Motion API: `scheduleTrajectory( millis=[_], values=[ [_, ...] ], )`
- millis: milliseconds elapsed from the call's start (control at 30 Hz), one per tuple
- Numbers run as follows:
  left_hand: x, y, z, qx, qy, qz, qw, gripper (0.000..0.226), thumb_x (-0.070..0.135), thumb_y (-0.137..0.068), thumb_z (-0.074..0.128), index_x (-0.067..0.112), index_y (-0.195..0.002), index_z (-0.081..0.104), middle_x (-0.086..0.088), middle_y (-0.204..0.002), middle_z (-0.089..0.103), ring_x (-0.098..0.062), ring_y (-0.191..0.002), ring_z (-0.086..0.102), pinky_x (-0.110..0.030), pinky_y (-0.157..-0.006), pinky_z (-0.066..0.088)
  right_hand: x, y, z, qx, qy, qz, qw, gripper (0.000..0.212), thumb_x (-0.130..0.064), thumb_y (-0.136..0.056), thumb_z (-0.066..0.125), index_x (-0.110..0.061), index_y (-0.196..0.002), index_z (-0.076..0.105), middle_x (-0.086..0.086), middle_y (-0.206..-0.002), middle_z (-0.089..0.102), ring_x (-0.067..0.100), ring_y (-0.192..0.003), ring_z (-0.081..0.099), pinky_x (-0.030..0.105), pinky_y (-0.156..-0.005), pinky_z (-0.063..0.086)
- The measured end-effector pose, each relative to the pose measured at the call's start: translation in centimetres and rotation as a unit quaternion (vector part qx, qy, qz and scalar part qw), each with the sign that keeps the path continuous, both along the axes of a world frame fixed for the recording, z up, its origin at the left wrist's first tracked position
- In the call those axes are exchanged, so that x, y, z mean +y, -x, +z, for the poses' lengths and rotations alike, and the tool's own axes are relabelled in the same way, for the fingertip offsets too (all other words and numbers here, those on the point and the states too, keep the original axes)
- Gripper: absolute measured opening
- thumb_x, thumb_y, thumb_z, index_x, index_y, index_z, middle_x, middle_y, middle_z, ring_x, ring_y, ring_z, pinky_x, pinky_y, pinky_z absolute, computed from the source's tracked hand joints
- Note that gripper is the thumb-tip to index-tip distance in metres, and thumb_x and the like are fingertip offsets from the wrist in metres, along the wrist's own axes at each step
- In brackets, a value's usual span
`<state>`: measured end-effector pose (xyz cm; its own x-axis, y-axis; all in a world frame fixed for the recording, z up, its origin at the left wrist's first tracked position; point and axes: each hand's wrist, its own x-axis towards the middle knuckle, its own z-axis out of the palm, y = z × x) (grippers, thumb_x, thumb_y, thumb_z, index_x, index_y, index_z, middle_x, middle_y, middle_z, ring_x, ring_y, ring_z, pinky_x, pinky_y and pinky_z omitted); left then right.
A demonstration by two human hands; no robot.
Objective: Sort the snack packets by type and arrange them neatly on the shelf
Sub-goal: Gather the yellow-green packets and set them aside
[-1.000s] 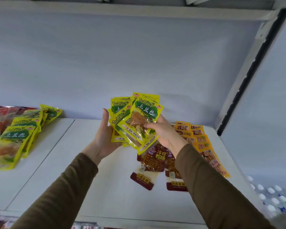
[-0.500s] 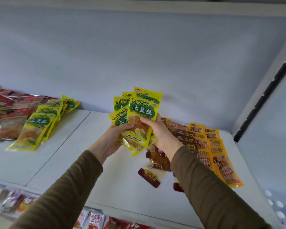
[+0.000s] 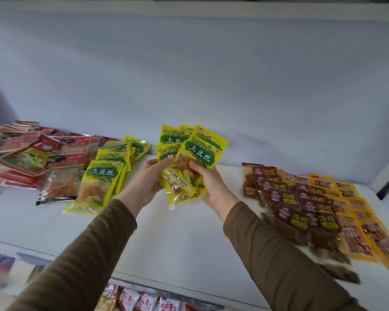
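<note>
Glossy plastic film on the yellow packets (image 3: 195, 153) – crinkled, shiny; the white shelf (image 3: 177, 239) looks smooth and matt.

Swung left across the shelf (image 3: 189, 243): red packets (image 3: 32, 151) now filling the frame's left, fanned yellow packets (image 3: 189, 153) squeezed tighter, left hand (image 3: 148, 182) thumb now over the front.

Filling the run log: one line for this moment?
both hands | fanned yellow packets held | above shelf | matching yellow pile left
</note>
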<state>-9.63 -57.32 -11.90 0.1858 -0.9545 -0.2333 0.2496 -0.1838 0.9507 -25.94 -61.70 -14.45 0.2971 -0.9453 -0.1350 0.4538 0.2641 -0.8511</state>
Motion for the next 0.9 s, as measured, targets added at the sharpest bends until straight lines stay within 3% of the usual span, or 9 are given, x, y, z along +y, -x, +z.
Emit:
scheduleTrajectory(
  millis=[100, 233, 333, 400, 500, 567, 700, 800, 900],
  values=[
    [-0.4, -5.0, -0.4, -0.034, 0.008, 0.015, 0.999, 0.055, 0.016, -0.089, 0.077, 0.015, -0.135, 0.048, -0.017, -0.123, 0.071, -0.028, -0.093, 0.070, -0.047, -0.090, 0.055, -0.3, -5.1, -1.0, -0.011, 0.003, -0.039, 0.999, 0.055, 0.001, -0.089, 0.069, -0.006, -0.140, 0.049, 0.025, -0.132, 0.063, 0.044, -0.116, 0.065, 0.058, -0.094, 0.055],
    [-0.7, -9.3, -0.9, -0.116, 0.015, -0.014, 0.993, 0.061, 0.001, -0.086, 0.074, 0.023, -0.138, 0.050, -0.007, -0.115, 0.074, -0.021, -0.087, 0.073, -0.034, -0.077, 0.059, -0.6, -10.1, -1.9, 0.047, -0.019, -0.067, 0.996, 0.062, -0.006, -0.083, 0.078, -0.006, -0.138, 0.048, 0.022, -0.127, 0.066, 0.040, -0.114, 0.067, 0.064, -0.098, 0.052],
    [-1.4, -11.5, -1.1, -0.191, -0.007, -0.061, 0.980, 0.097, -0.002, -0.083, 0.074, 0.021, -0.162, 0.022, -0.003, -0.143, 0.057, -0.025, -0.120, 0.063, -0.043, -0.105, 0.050, -1.5, -12.0, -1.7, 0.117, -0.006, -0.062, 0.991, 0.055, -0.030, -0.081, 0.079, -0.016, -0.131, 0.060, 0.013, -0.123, 0.071, 0.033, -0.112, 0.069, 0.057, -0.100, 0.053],
    [-1.7, -12.0, -1.2, -0.222, 0.004, -0.100, 0.970, 0.103, -0.006, -0.081, 0.071, 0.025, -0.163, 0.017, -0.005, -0.151, 0.051, -0.027, -0.128, 0.058, -0.045, -0.110, 0.047, -2.1, -12.7, -1.8, 0.157, -0.004, -0.072, 0.985, 0.056, -0.034, -0.081, 0.076, -0.017, -0.132, 0.058, 0.011, -0.123, 0.070, 0.032, -0.113, 0.069, 0.056, -0.100, 0.053],
    [-2.1, -11.9, -1.3, -0.242, 0.017, -0.105, 0.965, 0.104, 0.000, -0.085, 0.069, 0.030, -0.163, 0.009, 0.004, -0.115, 0.065, -0.008, -0.092, 0.070, -0.022, -0.078, 0.058, -2.3, -13.8, -2.1, 0.176, -0.002, -0.095, 0.980, 0.057, -0.031, -0.076, 0.075, -0.016, -0.127, 0.055, 0.010, -0.115, 0.073, 0.030, -0.103, 0.073, 0.054, -0.093, 0.058],
    [-2.5, -11.6, -1.8, -0.251, 0.018, -0.090, 0.964, 0.106, 0.005, -0.088, 0.070, 0.028, -0.164, -0.001, -0.002, -0.113, 0.067, -0.008, -0.081, 0.071, -0.016, -0.059, 0.055, -2.4, -14.4, -2.5, 0.199, 0.021, -0.104, 0.974, 0.048, -0.025, -0.081, 0.076, -0.018, -0.125, 0.057, 0.007, -0.116, 0.073, 0.029, -0.104, 0.072, 0.052, -0.095, 0.057],
    [-3.3, -11.2, -2.9, -0.267, 0.038, -0.098, 0.958, 0.112, 0.010, -0.091, 0.071, 0.025, -0.161, -0.015, -0.017, -0.141, 0.057, -0.030, -0.114, 0.066, -0.036, -0.088, 0.060, -2.6, -14.6, -3.4, 0.219, 0.028, -0.139, 0.965, 0.040, -0.016, -0.086, 0.076, -0.016, -0.124, 0.062, 0.006, -0.115, 0.074, 0.028, -0.104, 0.072, 0.051, -0.095, 0.057],
    [-3.5, -10.9, -3.5, -0.346, 0.037, -0.112, 0.931, 0.110, 0.023, -0.092, 0.071, 0.021, -0.162, -0.014, -0.020, -0.155, 0.042, -0.041, -0.141, 0.043, -0.053, -0.115, 0.040, -2.7, -14.4, -3.7, 0.242, 0.044, -0.172, 0.954, 0.039, -0.012, -0.086, 0.074, -0.016, -0.123, 0.062, 0.004, -0.114, 0.074, 0.024, -0.103, 0.072, 0.049, -0.096, 0.056],
    [-3.4, -10.6, -3.7, -0.468, 0.044, -0.103, 0.876, 0.099, 0.035, -0.095, 0.065, 0.013, -0.163, -0.003, -0.015, -0.168, 0.017, -0.037, -0.155, 0.013, -0.049, -0.125, 0.013, -2.7, -14.4, -3.6, 0.254, 0.045, -0.191, 0.947, 0.039, -0.012, -0.087, 0.074, -0.016, -0.123, 0.062, 0.004, -0.114, 0.073, 0.025, -0.104, 0.071, 0.049, -0.096, 0.056]
  ],
)
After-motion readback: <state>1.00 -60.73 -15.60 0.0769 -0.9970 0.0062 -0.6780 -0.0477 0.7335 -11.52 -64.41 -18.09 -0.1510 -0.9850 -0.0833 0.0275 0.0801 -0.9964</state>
